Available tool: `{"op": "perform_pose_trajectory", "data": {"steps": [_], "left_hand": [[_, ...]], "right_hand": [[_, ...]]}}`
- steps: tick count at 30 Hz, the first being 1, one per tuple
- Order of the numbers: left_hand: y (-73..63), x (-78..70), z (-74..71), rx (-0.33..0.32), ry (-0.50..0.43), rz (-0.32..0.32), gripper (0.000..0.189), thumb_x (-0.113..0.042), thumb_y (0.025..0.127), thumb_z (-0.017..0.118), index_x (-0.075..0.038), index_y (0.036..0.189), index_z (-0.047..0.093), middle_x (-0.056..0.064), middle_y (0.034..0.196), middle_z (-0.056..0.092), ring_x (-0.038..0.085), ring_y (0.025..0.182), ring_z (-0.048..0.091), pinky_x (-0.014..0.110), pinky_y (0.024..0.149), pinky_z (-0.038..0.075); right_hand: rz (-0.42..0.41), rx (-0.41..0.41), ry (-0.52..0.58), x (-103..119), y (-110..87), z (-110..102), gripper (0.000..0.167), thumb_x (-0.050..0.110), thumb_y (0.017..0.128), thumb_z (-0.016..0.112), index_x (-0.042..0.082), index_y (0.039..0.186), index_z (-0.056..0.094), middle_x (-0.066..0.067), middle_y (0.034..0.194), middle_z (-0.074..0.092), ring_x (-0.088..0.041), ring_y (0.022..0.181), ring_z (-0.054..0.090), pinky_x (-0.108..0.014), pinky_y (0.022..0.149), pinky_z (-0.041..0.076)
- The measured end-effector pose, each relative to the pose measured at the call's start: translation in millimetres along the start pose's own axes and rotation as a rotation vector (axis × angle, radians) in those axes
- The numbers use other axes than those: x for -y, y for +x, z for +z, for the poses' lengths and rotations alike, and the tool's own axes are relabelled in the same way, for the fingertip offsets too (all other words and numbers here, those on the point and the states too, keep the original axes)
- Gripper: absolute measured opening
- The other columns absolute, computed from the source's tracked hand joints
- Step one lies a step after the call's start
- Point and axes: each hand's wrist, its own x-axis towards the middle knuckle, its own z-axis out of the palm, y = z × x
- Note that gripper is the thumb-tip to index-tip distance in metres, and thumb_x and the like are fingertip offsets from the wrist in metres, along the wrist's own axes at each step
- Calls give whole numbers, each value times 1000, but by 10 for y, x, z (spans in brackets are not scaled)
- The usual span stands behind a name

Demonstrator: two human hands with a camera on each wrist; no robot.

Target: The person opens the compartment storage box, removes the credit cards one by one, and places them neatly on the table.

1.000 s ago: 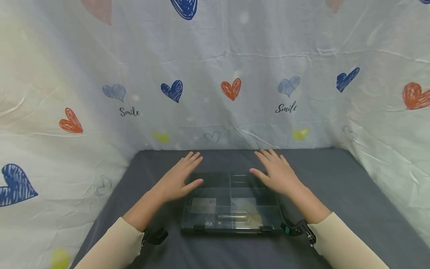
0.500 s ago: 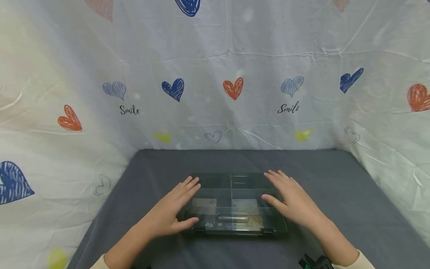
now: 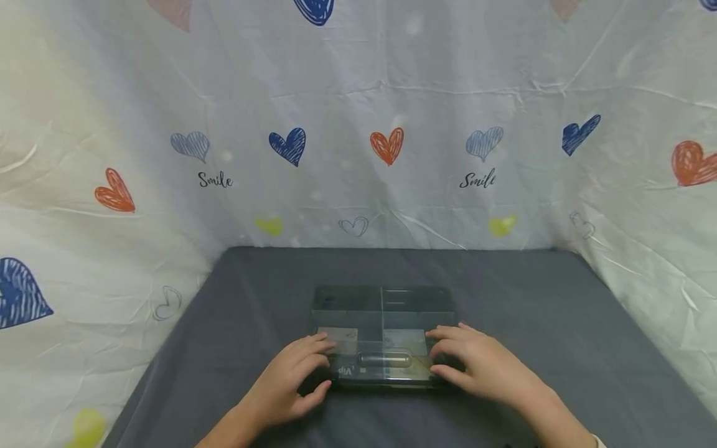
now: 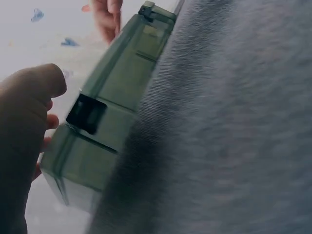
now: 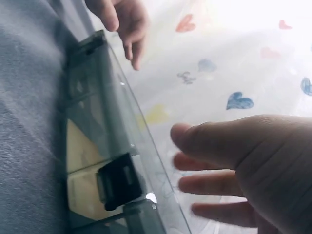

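Observation:
A clear, dark-tinted plastic compartment box (image 3: 348,300) lies closed on the grey cloth, with pale cards (image 3: 404,338) showing through its lid. My left hand (image 3: 292,378) is at the box's front left corner, fingers loosely bent over the lid's edge; whether they touch it is unclear. My right hand (image 3: 486,364) hovers at the front right corner. In the right wrist view its fingers stand apart from the lid edge, near a black latch (image 5: 119,181). Another black latch (image 4: 87,114) shows close to my left thumb (image 4: 46,82) in the left wrist view.
Grey cloth (image 3: 252,292) covers the table around the box. A white curtain (image 3: 347,186) printed with hearts and the word "Smile" hangs behind and along both sides.
Both hands have come down and back towards me, from above the box's far part to its front corners. Their fingers have bent more. The box stays in place.

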Motion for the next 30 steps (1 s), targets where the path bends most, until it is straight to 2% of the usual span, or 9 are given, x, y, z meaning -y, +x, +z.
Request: {"op": "perform_pose_trajectory", "data": {"steps": [2,4,5,8,13,18,21,25,30], "left_hand": [[-50,-7,30,-10,-21,-12,16,-29,99,67,-13,96,63,9,130,66,35,124,62,45,103,48],[-91,-3,57,-15,-30,-13,17,-29,98,68,-15,93,61,10,129,67,36,122,62,42,107,45],[-107,2,69,-17,-32,-13,16,-28,98,69,-15,92,61,10,129,67,37,121,63,41,108,44],[-136,29,98,-32,-19,11,14,-27,96,73,-16,92,64,11,129,67,38,121,63,42,110,43],[-158,48,136,-69,50,88,10,-24,96,73,-16,94,68,14,126,68,40,116,65,50,99,51],[-165,32,149,-66,97,104,13,-27,101,68,-14,98,69,14,127,68,40,115,65,54,94,52],[-159,31,157,-51,145,125,17,-28,103,64,-12,100,68,15,127,67,40,116,65,56,91,53],[-155,31,171,-45,199,161,21,-27,106,57,-10,100,67,15,127,67,39,115,66,56,87,54],[-162,39,197,-76,196,172,21,-26,107,56,-11,98,68,17,125,68,40,112,67,55,87,54]], "right_hand": [[-15,20,25,7,-17,5,3,35,96,73,33,95,72,-3,130,67,-8,96,69,-33,78,56],[-21,35,51,19,-35,18,7,32,94,76,34,89,71,-6,130,67,0,80,65,-24,62,50],[-19,41,57,29,-39,29,10,30,92,79,35,88,70,-7,131,67,2,76,63,-22,60,48],[-23,42,31,63,-35,82,18,27,87,84,33,84,67,-8,133,65,2,74,61,-19,59,46],[-44,8,-78,146,-31,175,28,20,82,88,28,81,61,-8,130,65,-1,72,61,-20,57,45],[-66,-44,-155,234,-13,230,30,13,82,86,23,79,58,-13,127,64,3,57,46,-19,50,38],[-60,-54,-174,263,0,246,33,10,82,85,23,75,56,-15,126,64,4,54,37,-17,48,35],[0,-2,-125,265,-12,215,35,9,82,86,23,74,55,-15,131,64,5,58,43,-18,51,38],[75,84,-10,242,-25,146,32,7,81,86,23,76,58,-16,138,61,5,65,52,-20,56,44]]}}
